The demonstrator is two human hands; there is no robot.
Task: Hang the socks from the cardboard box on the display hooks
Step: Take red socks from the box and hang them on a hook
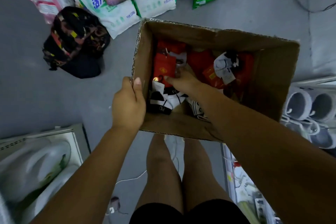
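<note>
An open cardboard box point(269, 82) sits on the grey floor in front of me. Inside lie red packaged socks point(164, 63) along the far side and black-and-white socks point(163, 102) at the near left. Another white-and-black pair point(224, 65) lies at the right. My left hand point(128, 103) grips the box's left wall, thumb over the rim. My right hand point(181, 78) reaches down inside, fingers curled on a red sock pack with a small black hook. No display hooks are in view.
Bags of washing powder point(116, 3) lie on the floor beyond the box, next to a dark patterned backpack point(76, 42). A white shelf point(41, 160) stands at my lower left. Grey rolled goods point(309, 105) sit on a rack at the right. My legs stand below the box.
</note>
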